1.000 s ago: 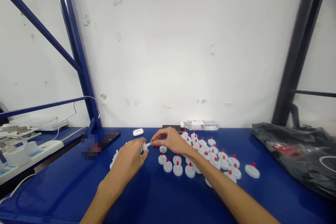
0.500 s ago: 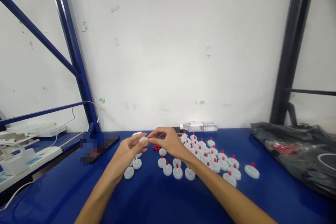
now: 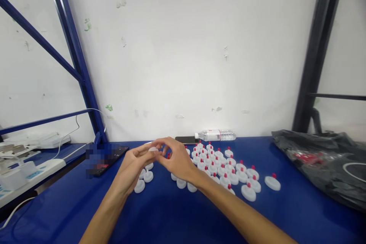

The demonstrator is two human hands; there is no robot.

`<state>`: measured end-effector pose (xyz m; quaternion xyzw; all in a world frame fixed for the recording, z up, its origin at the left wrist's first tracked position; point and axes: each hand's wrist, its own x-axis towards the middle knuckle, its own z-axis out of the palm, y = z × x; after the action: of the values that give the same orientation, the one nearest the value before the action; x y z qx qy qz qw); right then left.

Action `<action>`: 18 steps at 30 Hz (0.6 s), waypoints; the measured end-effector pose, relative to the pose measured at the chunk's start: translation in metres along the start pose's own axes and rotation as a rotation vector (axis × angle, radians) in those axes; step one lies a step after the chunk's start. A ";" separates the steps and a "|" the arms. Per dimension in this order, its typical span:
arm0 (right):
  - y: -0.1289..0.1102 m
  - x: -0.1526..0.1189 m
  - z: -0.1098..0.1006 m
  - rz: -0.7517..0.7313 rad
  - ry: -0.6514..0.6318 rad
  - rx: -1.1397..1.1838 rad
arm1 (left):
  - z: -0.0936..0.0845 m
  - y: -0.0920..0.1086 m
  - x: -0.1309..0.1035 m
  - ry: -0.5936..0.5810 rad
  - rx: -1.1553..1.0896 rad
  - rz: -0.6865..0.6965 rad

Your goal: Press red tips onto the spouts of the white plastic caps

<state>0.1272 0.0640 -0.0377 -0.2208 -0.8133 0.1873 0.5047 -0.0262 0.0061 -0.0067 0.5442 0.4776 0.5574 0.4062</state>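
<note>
White cap [image 3: 153, 149] held over the table [image 3: 171, 217], toward its far edge.
Left hand [image 3: 135, 160] and right hand [image 3: 177, 160] together: left clamps the cap, right's grip cannot be determined. A table strip separates red-tipped caps [image 3: 212, 169] from black bag [image 3: 323, 179]; bottle [image 3: 213, 135] lies along the far edge.

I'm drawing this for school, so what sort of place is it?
Probably a workshop or small assembly bench, though I can't be sure. Many red-tipped white caps stand on a blue table, and there's a power strip at the left.
</note>
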 end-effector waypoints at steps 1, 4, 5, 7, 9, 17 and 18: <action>-0.002 -0.001 0.000 0.004 0.013 -0.079 | -0.001 0.000 0.001 0.063 0.044 0.016; -0.005 -0.007 0.001 0.005 -0.032 -0.441 | -0.005 0.004 0.001 0.223 0.169 0.060; -0.004 -0.010 0.003 0.002 -0.076 -0.563 | -0.006 0.005 0.001 0.251 0.186 0.072; 0.000 -0.014 0.009 0.000 -0.166 -0.738 | -0.006 0.008 -0.002 0.276 0.188 0.095; 0.005 -0.018 0.016 0.018 -0.239 -0.837 | -0.004 0.010 -0.004 0.258 0.196 0.100; 0.017 -0.018 0.012 0.197 -0.519 -0.978 | 0.003 -0.014 0.005 -0.007 0.450 0.020; 0.019 -0.018 0.008 0.217 -0.518 -0.987 | 0.004 -0.020 0.006 -0.054 0.520 0.009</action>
<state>0.1298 0.0695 -0.0642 -0.4597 -0.8743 -0.1164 0.1035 -0.0235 0.0163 -0.0248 0.6472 0.5914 0.4031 0.2626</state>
